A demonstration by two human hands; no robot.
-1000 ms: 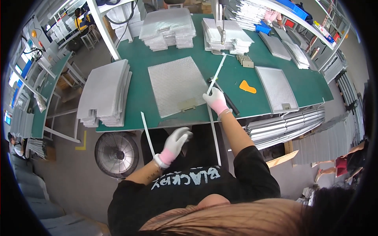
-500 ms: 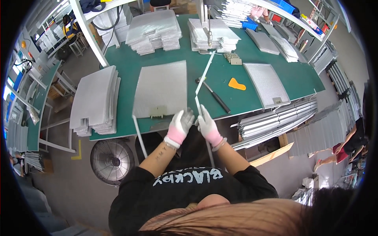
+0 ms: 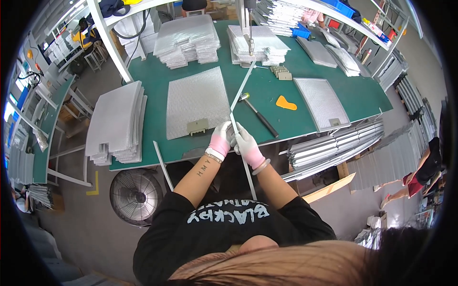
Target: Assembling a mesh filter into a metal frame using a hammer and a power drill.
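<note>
Both my hands wear white gloves with pink cuffs and meet at the near right corner of a grey mesh panel (image 3: 198, 100). Between them runs a thin, pale metal strip (image 3: 242, 86), bent at the panel's right edge. My right hand (image 3: 245, 145) is closed around the strip below that bend. My left hand (image 3: 221, 137) is closed against the strip from the other side, its fingertips partly hidden. A small beige clip-like piece (image 3: 197, 126) sits on the panel's near edge. Another pale strip length (image 3: 163, 164) juts over the table edge, left of my left forearm.
On the green table (image 3: 276, 126) lie a hammer (image 3: 260, 117), an orange scraper (image 3: 286, 103), several beige pieces (image 3: 281, 73) and a framed panel (image 3: 323, 104). Mesh panel stacks stand left (image 3: 114, 119) and behind (image 3: 187, 40). A floor fan (image 3: 138, 196) stands below left.
The panel has turned counterclockwise, its near right corner moving away from me. The strip has shifted left against that corner. My hands have come together, the left one closing in on the strip.
</note>
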